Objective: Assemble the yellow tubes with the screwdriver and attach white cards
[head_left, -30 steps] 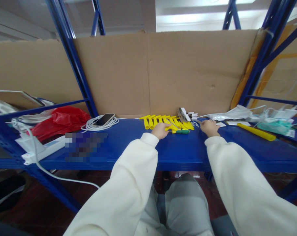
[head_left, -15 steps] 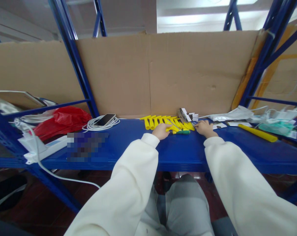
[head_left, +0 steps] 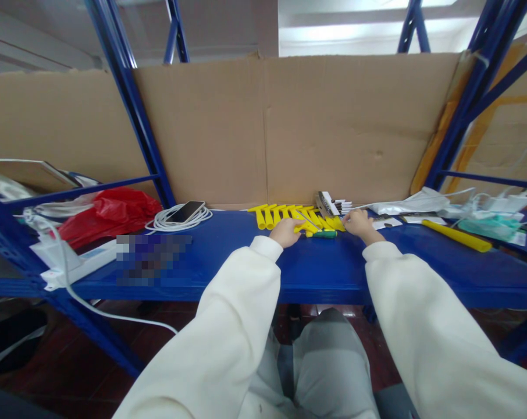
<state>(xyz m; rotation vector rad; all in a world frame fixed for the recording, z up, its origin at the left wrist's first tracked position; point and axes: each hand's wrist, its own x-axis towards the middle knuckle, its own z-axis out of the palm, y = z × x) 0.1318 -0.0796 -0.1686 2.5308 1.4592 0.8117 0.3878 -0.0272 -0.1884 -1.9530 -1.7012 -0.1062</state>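
My left hand (head_left: 286, 232) is closed around a yellow plastic handle (head_left: 305, 227), which sticks out to the right of its fingers. Just beyond it lies a row of similar yellow handles (head_left: 270, 217) with wide flat heads. A screwdriver (head_left: 324, 234) with a green grip rests in front of the row, by the held handle. At the right end of the row is my right hand (head_left: 358, 223), its fingers pinched together. Whatever is between those fingertips is too small to make out. Behind, between the hands, stands a small dark-and-white stack of flat pieces (head_left: 327, 204).
White-and-dark flat packets (head_left: 385, 223) lie right of my right hand, with a long yellow handle (head_left: 458, 234) farther right. On the left are a phone (head_left: 187, 212) on a coiled white cable (head_left: 159, 221), a red bag (head_left: 110, 212) and a power strip (head_left: 86, 262). Cardboard (head_left: 333, 128) closes the back.
My right hand has lifted slightly and drawn left from the flat packets toward the yellow row, its fingers now pinched. The left hand stays with the yellow handle.
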